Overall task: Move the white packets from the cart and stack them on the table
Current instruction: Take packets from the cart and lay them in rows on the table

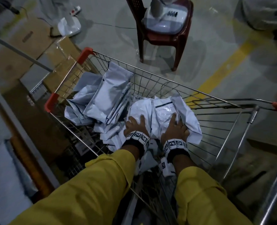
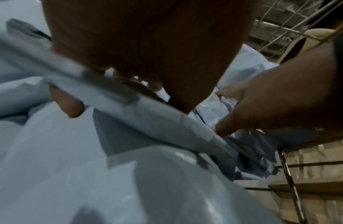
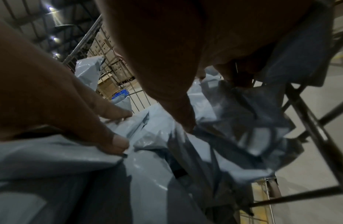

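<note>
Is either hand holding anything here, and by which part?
Both hands are on the bundle of white plastic packets in the wire cart: left hand at its left side, right hand gripping its crumpled right edge.

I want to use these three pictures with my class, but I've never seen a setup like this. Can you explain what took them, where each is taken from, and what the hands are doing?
No machine here: a person wears three cameras. The head camera looks down at both arms reaching into a wire cart. The other two sit on the wrists, looking along the fingers, so they look close and blurry. The cart holds a loose heap of white packets. The left hand and right hand press onto the nearest bundle of packets, fingers curling into the plastic. Behind the cart stand a red chair and flattened cardboard.
</note>
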